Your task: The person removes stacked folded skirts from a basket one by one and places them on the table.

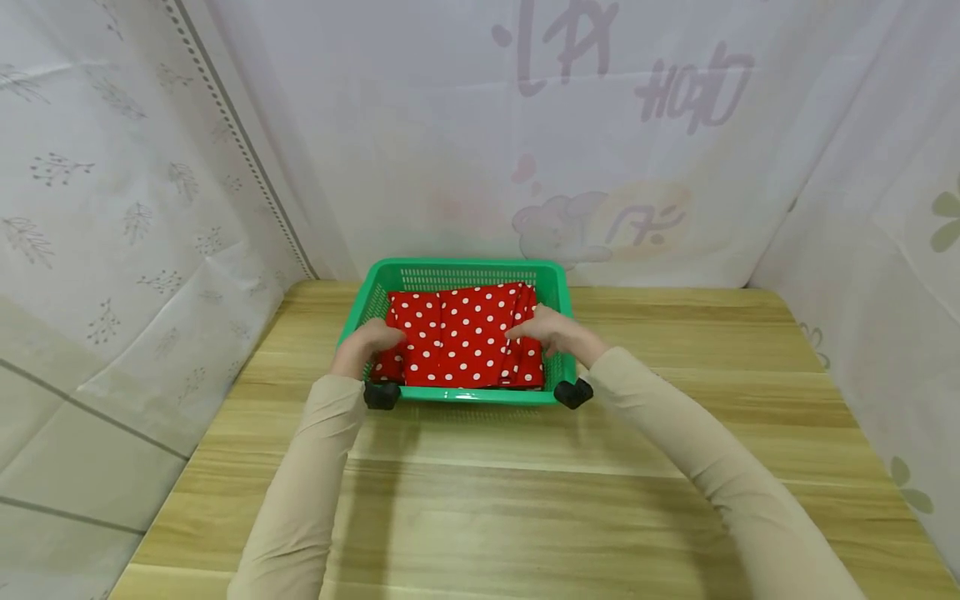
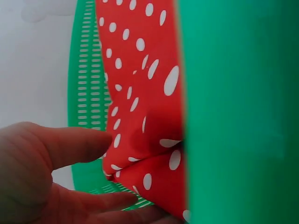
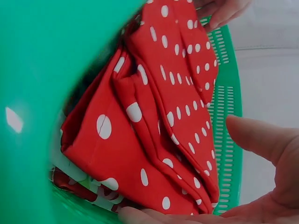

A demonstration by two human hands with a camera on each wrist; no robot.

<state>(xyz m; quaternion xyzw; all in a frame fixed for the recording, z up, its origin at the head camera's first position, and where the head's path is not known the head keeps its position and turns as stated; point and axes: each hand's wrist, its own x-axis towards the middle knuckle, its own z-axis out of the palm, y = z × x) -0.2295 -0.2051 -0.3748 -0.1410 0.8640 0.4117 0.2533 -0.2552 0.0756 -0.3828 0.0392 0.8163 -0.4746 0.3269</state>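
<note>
A folded red cloth with white dots (image 1: 457,337) lies in a green plastic basket (image 1: 465,272) on the wooden table. My left hand (image 1: 372,340) is at the cloth's left edge. In the left wrist view its fingers (image 2: 107,205) lie straight under the cloth (image 2: 145,93) and the thumb reaches the fold's edge. My right hand (image 1: 551,332) is at the cloth's right edge. In the right wrist view its fingers (image 3: 154,215) lie flat beneath the cloth (image 3: 163,116), with the thumb held apart from it.
Another patterned fabric (image 3: 93,191) shows under the red cloth. The basket's slotted wall (image 3: 226,116) stands close to both hands. The basket sits at the table's (image 1: 525,500) far middle, and white printed sheets (image 1: 112,208) enclose the left, back and right sides.
</note>
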